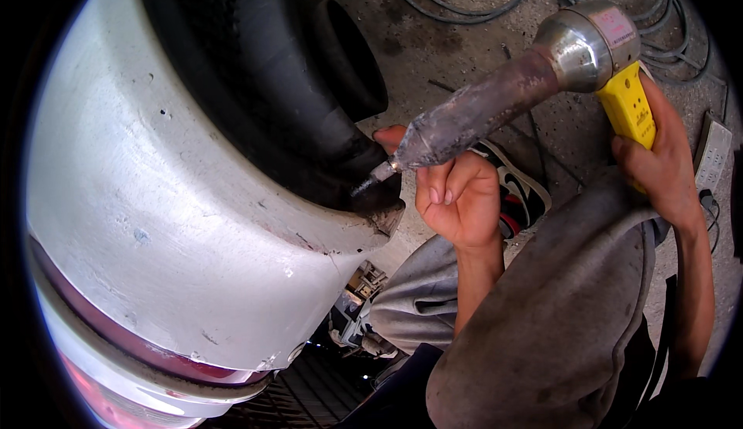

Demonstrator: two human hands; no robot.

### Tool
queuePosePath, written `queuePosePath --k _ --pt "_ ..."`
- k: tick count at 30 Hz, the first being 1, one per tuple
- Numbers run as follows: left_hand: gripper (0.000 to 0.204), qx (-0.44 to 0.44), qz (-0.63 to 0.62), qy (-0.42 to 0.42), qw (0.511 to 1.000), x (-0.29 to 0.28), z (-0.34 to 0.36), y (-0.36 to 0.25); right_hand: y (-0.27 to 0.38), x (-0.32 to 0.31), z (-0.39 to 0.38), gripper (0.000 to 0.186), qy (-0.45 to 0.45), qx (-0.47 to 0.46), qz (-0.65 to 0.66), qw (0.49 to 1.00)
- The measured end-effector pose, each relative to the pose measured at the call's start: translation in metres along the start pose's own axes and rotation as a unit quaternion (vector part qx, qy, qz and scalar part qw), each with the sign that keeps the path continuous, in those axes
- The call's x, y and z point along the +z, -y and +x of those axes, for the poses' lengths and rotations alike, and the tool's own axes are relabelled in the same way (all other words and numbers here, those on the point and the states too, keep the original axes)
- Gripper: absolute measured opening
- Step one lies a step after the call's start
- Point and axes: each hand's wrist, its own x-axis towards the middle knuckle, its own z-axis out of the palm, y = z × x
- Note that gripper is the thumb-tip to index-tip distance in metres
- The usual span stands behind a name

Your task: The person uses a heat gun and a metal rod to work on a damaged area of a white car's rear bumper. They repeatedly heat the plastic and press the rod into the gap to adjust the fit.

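Note:
My right hand [662,154] is wrapped round the yellow handle of a hot air gun [487,108]. Its long, heat-stained metal barrel slants down to the left, and the narrow nozzle ends at the dark inner edge of a white car bumper [155,197]. Just behind the nozzle is my left hand [464,200], palm up with its fingers curled. One fingertip shows past the far side of the barrel, close to the bumper's black inner part [286,65]. The barrel hides part of these fingers, and what they hold, if anything, cannot be made out. Scuffs and chips mark the bumper's corner.
Grey cable [464,18] lies in loops on the stained concrete floor at the far side. A white power strip [712,154] is at the right edge. My grey-trousered knee [534,328] and a dark shoe [526,189] are below the gun. A red lamp strip [162,351] runs along the bumper.

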Motion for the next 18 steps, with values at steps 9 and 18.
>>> queuePosePath --k 9,18 --pt "0.022 0.004 -0.003 -0.003 1.000 -0.0004 -0.0002 -0.0020 -0.0034 0.0022 0.0004 0.049 0.002 -0.011 -0.019 1.000" --pt "0.017 0.012 -0.023 -0.012 1.000 -0.0040 -0.0001 -0.0054 -0.0026 0.0035 0.0013 0.049 0.001 -0.011 -0.021 1.000"
